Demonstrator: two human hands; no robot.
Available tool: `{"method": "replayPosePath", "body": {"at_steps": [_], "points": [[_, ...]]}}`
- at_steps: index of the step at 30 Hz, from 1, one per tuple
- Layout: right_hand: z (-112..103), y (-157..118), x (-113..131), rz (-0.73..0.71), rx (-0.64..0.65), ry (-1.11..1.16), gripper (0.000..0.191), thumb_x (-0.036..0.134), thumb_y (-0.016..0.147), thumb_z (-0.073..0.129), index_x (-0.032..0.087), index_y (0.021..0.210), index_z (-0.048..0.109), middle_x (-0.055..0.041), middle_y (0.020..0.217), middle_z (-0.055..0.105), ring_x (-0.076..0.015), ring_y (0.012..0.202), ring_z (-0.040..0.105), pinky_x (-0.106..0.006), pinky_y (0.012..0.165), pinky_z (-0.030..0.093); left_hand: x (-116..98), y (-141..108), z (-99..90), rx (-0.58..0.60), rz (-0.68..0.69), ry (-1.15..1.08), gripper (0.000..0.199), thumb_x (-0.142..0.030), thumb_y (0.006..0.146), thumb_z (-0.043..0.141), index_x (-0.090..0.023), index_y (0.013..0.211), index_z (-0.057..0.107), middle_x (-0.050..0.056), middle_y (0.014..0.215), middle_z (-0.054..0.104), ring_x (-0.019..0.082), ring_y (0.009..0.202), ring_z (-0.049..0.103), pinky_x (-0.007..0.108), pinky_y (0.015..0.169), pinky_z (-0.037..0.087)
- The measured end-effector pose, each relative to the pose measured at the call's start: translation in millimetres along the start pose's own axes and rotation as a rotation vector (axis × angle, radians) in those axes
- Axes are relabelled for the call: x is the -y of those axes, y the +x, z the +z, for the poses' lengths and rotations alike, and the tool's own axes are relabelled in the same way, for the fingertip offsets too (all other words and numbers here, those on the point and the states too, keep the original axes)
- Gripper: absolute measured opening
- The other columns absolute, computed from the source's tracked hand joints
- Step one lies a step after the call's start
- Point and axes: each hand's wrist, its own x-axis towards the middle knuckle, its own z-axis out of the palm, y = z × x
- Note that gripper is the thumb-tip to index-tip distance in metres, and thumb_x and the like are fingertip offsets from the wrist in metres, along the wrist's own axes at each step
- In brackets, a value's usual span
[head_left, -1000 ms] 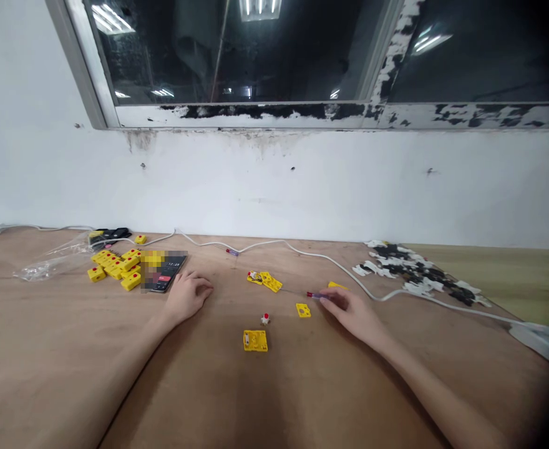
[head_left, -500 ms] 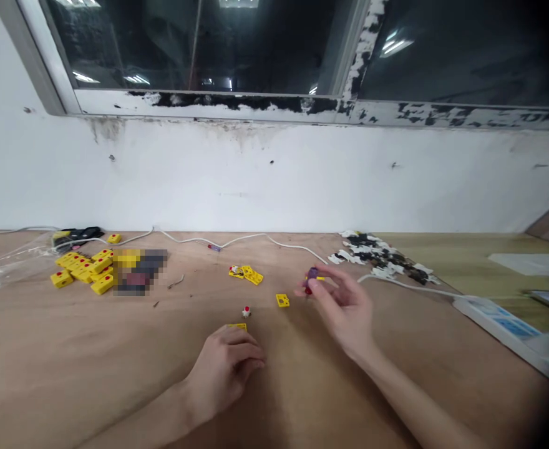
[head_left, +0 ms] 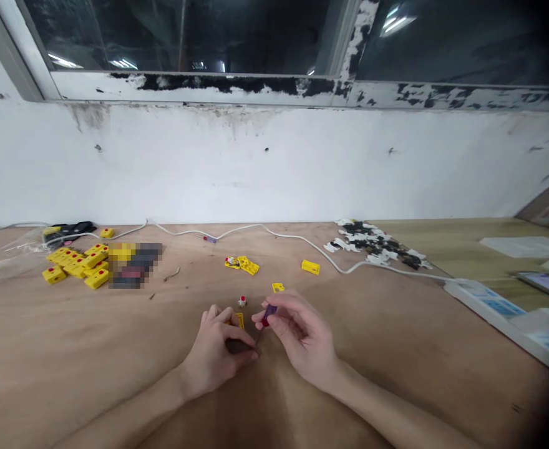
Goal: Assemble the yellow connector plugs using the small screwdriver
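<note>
Head view: a plywood workbench (head_left: 59,330) was seen below a white-painted wall (head_left: 256,168), with a white power cable (head_left: 297,244) laid along its far side and yellow blocks (head_left: 75,265) heaped towards the left. Near the middle, a purple-handled screwdriver (head_left: 269,313) was pinched between the thumb and fingers of the right hand (head_left: 305,342), its long axis tilted down towards the curled left hand (head_left: 217,343), which was the nearer hand to a yellow plate (head_left: 240,320). That plate was partly hidden at the left fingertips, and whether it was gripped could not be told. A red-capped white peg (head_left: 242,301) was left just beyond it.
</note>
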Motion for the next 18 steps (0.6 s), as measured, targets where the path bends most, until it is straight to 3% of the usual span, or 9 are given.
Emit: {"method": "replayPosePath", "body": {"at_steps": [12,18], "points": [[1.1,-6.1,-8.4,-0.069,0.079,-0.096,0.037,0.005,0.095,0.051,0.028,0.123,0.060,-0.0074,0.113,0.057,-0.0160,0.089,0.070,-0.034,0.078,0.061,-1.7,1.5,-2.5,0.029,-0.012,0.033,0.009,-0.037,0.072,0.083,-0.036,0.080,0.079,0.002,0.090,0.059,0.022,0.093,0.045,0.034,0.082,0.030],[1.9,-4.3,-7.5,-0.085,0.051,-0.132,0.037,0.005,0.093,0.055,0.029,0.121,0.062,-0.0069,0.109,0.060,-0.0172,0.091,0.069,-0.032,0.075,0.061,-5.9,-2.2,-7.4,0.041,0.001,0.021,0.009,-0.034,0.073,0.080,-0.034,0.082,0.079,0.003,0.091,0.059,0.022,0.094,0.046,0.035,0.083,0.031]]}}
